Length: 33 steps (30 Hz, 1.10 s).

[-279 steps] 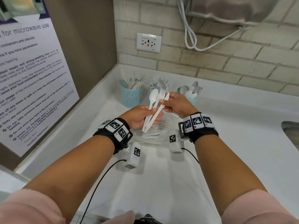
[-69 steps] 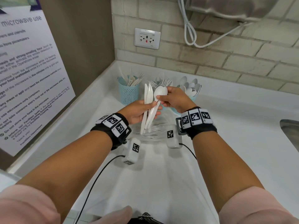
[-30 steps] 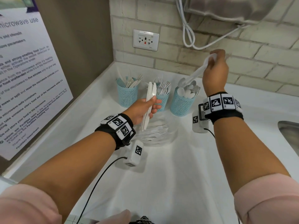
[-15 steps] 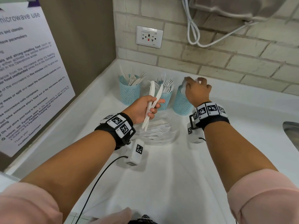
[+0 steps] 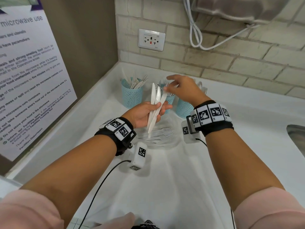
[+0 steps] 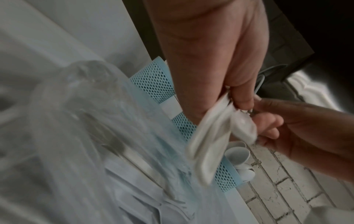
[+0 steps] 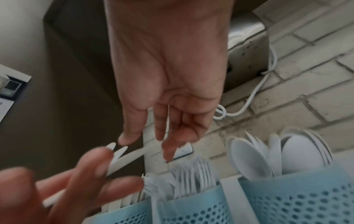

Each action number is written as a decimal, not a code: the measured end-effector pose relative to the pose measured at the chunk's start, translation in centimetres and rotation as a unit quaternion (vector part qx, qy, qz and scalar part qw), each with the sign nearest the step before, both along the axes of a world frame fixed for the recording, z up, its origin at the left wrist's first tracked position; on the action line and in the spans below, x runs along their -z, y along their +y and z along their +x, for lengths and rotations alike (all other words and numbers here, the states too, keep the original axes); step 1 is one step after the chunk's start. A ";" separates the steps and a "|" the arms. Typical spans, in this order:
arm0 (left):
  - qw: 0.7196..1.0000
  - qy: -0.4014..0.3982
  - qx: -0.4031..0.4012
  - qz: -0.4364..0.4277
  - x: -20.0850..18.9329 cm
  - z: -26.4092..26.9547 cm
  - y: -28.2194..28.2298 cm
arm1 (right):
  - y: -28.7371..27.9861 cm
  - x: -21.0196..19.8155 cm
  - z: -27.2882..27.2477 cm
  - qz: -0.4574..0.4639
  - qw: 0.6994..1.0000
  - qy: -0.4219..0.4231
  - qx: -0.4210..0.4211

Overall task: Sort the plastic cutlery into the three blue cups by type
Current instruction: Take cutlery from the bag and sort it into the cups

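Observation:
My left hand [image 5: 162, 107] grips a bundle of white plastic knives [image 5: 156, 104] upright over the counter, blades pointing up. My right hand [image 5: 171, 85] reaches in from the right with fingers spread and holds nothing; its thumb touches the knife tips [image 7: 116, 147]. Three blue mesh cups stand behind: the left cup [image 5: 132, 96] holds knives, the middle cup [image 5: 170, 98] holds forks [image 7: 193, 174] and is mostly hidden by my hands, the right cup [image 5: 184, 109] holds spoons [image 7: 249, 159]. The left wrist view is blurred and shows the bundle [image 6: 208, 148] in my fingers.
A clear plastic container [image 5: 175, 140] with loose white cutlery lies below my left hand. The brick wall carries a socket [image 5: 151, 39] and a hanging white cable [image 5: 195, 35]. A poster [image 5: 24, 80] covers the left wall. A sink edge [image 5: 297, 138] shows at right.
A second ago my right hand held a spoon above the right cup, then lowered it in. Now it is empty and has moved left to the knife tips. My left hand stayed put.

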<state>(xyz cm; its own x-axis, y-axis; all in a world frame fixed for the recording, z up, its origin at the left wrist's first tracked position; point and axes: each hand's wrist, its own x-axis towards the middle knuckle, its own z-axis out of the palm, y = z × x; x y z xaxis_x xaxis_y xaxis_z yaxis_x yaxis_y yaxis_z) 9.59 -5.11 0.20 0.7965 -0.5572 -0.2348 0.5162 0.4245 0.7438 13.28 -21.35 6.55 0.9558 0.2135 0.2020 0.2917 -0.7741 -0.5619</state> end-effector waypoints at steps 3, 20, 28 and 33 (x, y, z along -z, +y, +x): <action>1.000 -0.021 0.000 0.004 0.1 -0.1 0.1 | 0.4 1.1 0.0 0.056 0.993 0.098 -0.027; 0.992 -0.048 0.005 0.114 -0.2 -0.5 0.5 | 1.1 1.9 0.1 0.274 0.944 0.167 -0.075; 0.988 -0.044 0.016 0.145 -0.1 -0.5 0.8 | 3.3 1.1 0.2 0.256 0.929 0.219 -0.151; 0.992 -0.031 -0.064 0.102 0.5 0.2 2.2 | 3.6 -1.4 2.0 0.254 0.955 0.133 -0.069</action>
<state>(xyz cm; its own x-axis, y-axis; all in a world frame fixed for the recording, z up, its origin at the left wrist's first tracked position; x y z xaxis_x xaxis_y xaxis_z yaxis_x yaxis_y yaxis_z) 9.82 -2.90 -0.32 0.8738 -0.3973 -0.2805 0.4186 0.3206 0.8497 15.31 -17.74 7.97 0.9578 0.2795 0.0665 0.1650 -0.3457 -0.9237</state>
